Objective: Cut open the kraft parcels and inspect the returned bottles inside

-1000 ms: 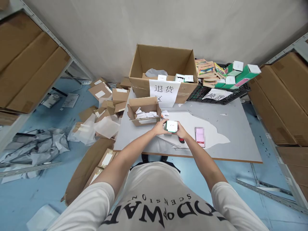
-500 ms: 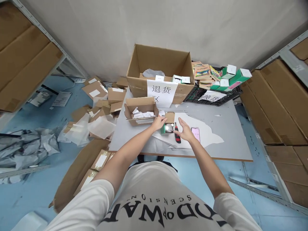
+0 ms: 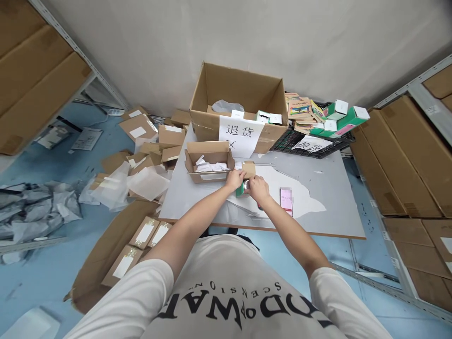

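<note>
A small green box (image 3: pixel 239 189) stands on the table with its brown cardboard flap (image 3: pixel 249 169) raised. Inside it is a shiny silver round object (image 3: pixel 246 185), now partly covered by my fingers. My left hand (image 3: pixel 234 181) pinches the box at its left side near the flap. Over the box's right part, my right hand (image 3: pixel 259 189) has its fingers closed around the silver object; their tips are partly hidden. A red and black tool, possibly a box cutter (image 3: pixel 260 206), lies mostly hidden under my right hand.
An open carton (image 3: pixel 208 177) with white paper stands left of my hands. Behind are a large labelled carton (image 3: pixel 203 125) and a black crate (image 3: pixel 332 148) holding booklets and green boxes. A phone (image 3: pixel 286 202) lies to the right. Cartons and packaging cover the floor at left.
My right hand has moved left from beside the box onto it, and its spread fingers have closed over the silver object. My left hand stays at the box. The view has shifted slightly.
</note>
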`<move>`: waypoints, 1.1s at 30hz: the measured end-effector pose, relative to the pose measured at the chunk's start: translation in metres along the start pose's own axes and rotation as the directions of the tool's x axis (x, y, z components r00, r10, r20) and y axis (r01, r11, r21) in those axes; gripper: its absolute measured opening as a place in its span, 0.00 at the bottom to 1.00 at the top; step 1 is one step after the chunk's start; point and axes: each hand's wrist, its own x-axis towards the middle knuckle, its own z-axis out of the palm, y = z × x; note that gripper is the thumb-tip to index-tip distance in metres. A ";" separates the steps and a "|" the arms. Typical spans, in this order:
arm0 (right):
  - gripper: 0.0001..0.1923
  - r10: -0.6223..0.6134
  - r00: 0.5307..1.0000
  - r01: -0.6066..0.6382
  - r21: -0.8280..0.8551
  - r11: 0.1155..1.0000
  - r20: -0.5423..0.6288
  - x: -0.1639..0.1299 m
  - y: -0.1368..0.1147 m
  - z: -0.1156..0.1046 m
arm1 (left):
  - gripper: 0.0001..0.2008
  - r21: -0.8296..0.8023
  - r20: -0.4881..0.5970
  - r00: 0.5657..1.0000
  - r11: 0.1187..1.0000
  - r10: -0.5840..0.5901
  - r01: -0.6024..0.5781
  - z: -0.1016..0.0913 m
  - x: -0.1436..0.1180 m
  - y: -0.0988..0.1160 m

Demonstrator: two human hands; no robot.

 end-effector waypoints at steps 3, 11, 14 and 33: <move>0.22 0.006 1.000 -0.006 -0.021 1.000 0.008 -0.001 -0.001 0.000 | 0.18 -0.027 -0.002 1.000 0.999 -0.027 0.027 0.002 0.002 0.000; 0.27 0.048 0.996 -0.048 -0.010 0.999 0.079 0.005 -0.001 -0.003 | 0.17 -0.305 0.154 0.982 0.950 0.110 -0.059 -0.001 -0.018 -0.021; 0.26 0.050 0.996 -0.052 0.018 0.998 0.073 0.008 -0.003 -0.004 | 0.46 -0.400 0.170 0.954 0.902 0.248 -0.163 -0.002 -0.037 -0.030; 0.24 -0.035 0.999 0.035 -0.024 0.999 -0.024 -0.011 0.005 -0.038 | 0.38 -0.194 0.112 0.987 0.977 0.114 -0.091 0.022 -0.041 -0.024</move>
